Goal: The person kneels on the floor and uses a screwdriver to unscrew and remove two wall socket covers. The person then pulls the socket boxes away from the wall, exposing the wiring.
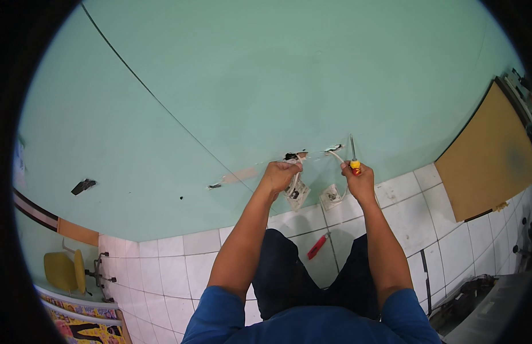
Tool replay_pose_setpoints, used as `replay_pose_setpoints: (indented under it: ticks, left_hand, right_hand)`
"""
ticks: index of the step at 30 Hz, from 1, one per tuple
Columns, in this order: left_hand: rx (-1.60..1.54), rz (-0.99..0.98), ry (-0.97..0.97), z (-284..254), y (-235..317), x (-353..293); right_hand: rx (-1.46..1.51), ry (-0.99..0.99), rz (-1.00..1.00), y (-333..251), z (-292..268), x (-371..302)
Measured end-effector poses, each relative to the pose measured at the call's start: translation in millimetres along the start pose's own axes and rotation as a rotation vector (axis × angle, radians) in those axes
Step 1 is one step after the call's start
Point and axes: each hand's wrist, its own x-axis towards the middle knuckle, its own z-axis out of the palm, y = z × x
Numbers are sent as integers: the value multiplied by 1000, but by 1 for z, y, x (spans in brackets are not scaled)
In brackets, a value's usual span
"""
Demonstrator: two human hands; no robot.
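Observation:
My left hand (282,176) pinches white cable (297,179) just below a ragged hole (291,156) in the green wall. Under those fingers hangs a white wall socket (297,195), tilted, its inner side partly showing. A screwdriver (355,160) with a yellow and red handle points upward out of my closed right hand (360,182). Beside that hand a second white cable (337,155) comes out of another broken hole (333,148); whether the fingers also grip it I cannot tell. A second white socket (333,196) hangs low between my hands.
A red-handled tool (317,245) lies on the white tiled floor between my knees. A brown board (488,155) leans at the right, with a dark grey bin-like object (484,312) below it. At far left stands a yellow-green chair (64,270). The wall (266,86) rises directly ahead.

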Motion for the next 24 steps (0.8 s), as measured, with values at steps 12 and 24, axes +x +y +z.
replay_pose_setpoints:
  ticks: [12,24]
  left_hand:
    - [295,31,-203,16,0,-79]
    - [685,469,-169,25,-78,-61]
  right_hand:
    - [-87,49,-16,2,13,6]
    - [-159,26,-11,8,13,12]
